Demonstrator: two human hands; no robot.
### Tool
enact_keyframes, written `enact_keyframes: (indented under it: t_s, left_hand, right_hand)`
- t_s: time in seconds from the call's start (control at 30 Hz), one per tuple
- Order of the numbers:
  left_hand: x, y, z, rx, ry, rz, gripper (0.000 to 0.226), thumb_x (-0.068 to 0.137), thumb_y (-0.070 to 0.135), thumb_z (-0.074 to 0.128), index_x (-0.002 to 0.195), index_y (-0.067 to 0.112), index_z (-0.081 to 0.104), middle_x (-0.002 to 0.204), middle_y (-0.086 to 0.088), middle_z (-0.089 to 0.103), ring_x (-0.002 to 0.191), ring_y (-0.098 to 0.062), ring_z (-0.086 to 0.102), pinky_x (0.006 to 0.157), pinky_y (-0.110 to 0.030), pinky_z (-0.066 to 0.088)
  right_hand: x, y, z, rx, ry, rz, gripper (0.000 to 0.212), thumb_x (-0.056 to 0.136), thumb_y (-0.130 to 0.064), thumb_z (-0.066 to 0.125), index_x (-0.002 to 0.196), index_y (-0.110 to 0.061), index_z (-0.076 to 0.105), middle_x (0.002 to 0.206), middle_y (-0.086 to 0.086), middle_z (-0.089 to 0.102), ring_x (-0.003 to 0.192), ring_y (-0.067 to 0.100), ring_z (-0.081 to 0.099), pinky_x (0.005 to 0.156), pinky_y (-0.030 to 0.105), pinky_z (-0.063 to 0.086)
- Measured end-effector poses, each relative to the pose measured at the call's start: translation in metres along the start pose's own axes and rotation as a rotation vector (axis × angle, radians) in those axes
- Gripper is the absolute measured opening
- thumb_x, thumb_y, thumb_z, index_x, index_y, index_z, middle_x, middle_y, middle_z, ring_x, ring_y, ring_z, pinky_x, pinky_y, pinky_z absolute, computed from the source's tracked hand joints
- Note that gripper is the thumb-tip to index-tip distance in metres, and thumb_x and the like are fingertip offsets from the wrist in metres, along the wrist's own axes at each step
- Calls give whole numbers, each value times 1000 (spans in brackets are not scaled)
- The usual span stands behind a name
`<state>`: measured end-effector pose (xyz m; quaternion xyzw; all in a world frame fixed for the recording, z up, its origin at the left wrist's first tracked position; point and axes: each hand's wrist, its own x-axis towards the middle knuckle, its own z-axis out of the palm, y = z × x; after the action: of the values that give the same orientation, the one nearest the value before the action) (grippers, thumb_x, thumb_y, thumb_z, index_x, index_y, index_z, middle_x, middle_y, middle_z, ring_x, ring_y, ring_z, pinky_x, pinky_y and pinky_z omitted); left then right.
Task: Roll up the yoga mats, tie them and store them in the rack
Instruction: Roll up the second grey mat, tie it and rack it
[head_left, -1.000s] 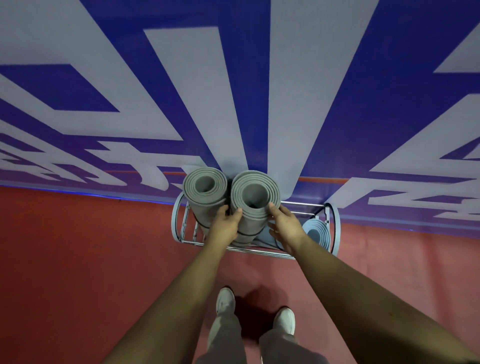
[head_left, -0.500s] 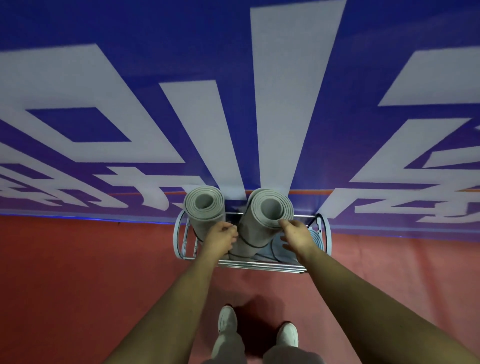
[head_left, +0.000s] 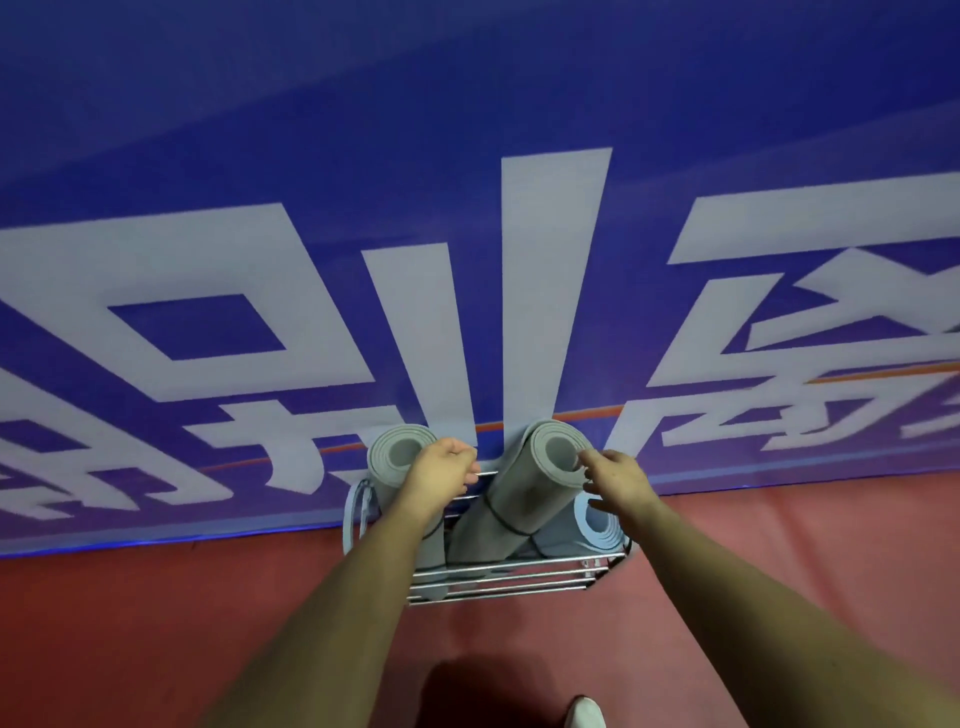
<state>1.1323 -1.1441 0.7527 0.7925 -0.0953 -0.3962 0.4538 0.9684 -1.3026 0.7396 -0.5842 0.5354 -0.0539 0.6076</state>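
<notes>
Down by the blue wall (head_left: 467, 156), at 6 o'clock from the middle of the view, a metal wire rack (head_left: 509, 582) sits on the red floor (head_left: 156, 623). Three rolled yoga mats are in it. One grey mat (head_left: 397, 452) stands up at the 9 o'clock end. A second grey mat (head_left: 530, 493) is in the middle and leans, with its top tipped toward 1 o'clock. A black tie (head_left: 506, 522) goes round it. A light blue mat (head_left: 597, 525) sits lower at the 3 o'clock end, just beside the leaning one.

The left hand (head_left: 441, 475) is in front of the standing mat's top, with its fingers curled. I cannot tell if it holds the mat or nothing. The right hand (head_left: 621, 480) has loose, spread fingers (head_left: 587, 457), and the tips are at the rim of the leaning mat, not wrapped round it.

The storing looks nearly done. What could go wrong? The leaning mat is not straight, so it may slide sideways onto the blue mat or tip out over the low front bars when the fingers leave it. A bump from the left arm could knock the standing mat over too.
</notes>
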Motion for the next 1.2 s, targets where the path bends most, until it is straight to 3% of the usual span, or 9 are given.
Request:
enact_keyframes:
  t_s: [0.07, 0.13, 0.2, 0.3, 0.57, 0.8, 1.0, 1.13, 1.2]
  left_hand:
    - [-2, -3, -7, 35, -47, 30, 11, 99, 18, 50, 97, 13, 60, 93, -7, 70, 82, -16, 66, 70, -24, 52]
    - [-5, -11, -15, 70, -112, 71, 12, 98, 18, 51, 95, 14, 61, 89, -4, 71, 79, -15, 66, 69, -24, 51]
    - [-12, -20, -24, 163, -188, 114, 13, 97, 18, 51, 91, 14, 62, 88, -5, 71, 75, -14, 65, 72, -28, 52]
    - [-26, -32, -36, 275, -296, 197, 15, 96, 17, 50, 87, 14, 62, 87, -6, 72, 73, -15, 66, 72, -27, 52]
    - [-114, -83, -27, 451, -524, 279, 14, 94, 14, 51, 87, 10, 63, 81, -5, 72, 68, -14, 63, 75, -32, 54]
    - [-225, -140, 11, 506, -692, 357, 20, 93, 9, 49, 76, 14, 59, 80, -8, 69, 58, -9, 58, 55, -18, 46]
    - [-331, -207, 8, 555, -734, 423, 20, 94, 10, 49, 77, 17, 58, 81, -8, 69, 60, -12, 60, 58, -20, 44]
    - [-415, -269, -12, 533, -725, 447, 17, 95, 9, 50, 82, 13, 59, 81, -7, 69, 60, -9, 61, 52, -13, 44]
    - [-453, -301, -22, 537, -715, 443, 17, 95, 9, 50, 83, 13, 60, 81, -7, 70, 60, -10, 61, 55, -16, 45]
  right_hand:
    - [-17, 7, 4, 20, 63, -2, 35, 96, -31, 55, 103, 2, 63, 107, 33, 62, 102, 46, 63, 87, 54, 54]
    - [-38, 17, 14, 59, 96, -12, 28, 93, -33, 56, 91, -5, 58, 88, 24, 56, 80, 36, 58, 72, 43, 51]
    - [-60, 31, 29, 99, 154, -13, 22, 91, -32, 58, 89, -11, 53, 83, 13, 47, 75, 24, 45, 67, 36, 41]
    - [-104, 54, 52, 154, 229, 2, 24, 83, -37, 61, 87, -14, 56, 80, 11, 48, 71, 21, 45, 62, 32, 41]
    - [-240, 132, 57, 264, 439, 72, 15, 96, -26, 57, 87, -13, 55, 82, 10, 52, 75, 21, 49, 68, 32, 42]
    - [-354, 231, 50, 172, 543, 130, 21, 98, -25, 55, 86, -7, 57, 81, 11, 54, 74, 23, 50, 67, 33, 44]
    - [-450, 320, 66, 133, 574, 136, 37, 95, -30, 58, 92, 7, 63, 80, 11, 59, 73, 21, 54, 71, 36, 45]
    - [-534, 373, 86, 69, 567, 111, 36, 95, -28, 58, 91, 7, 65, 77, 10, 59, 73, 22, 54, 72, 37, 46]
    - [-581, 396, 97, 36, 560, 109, 33, 96, -28, 58, 87, 3, 64, 76, 9, 58, 73, 23, 54, 71, 37, 50]
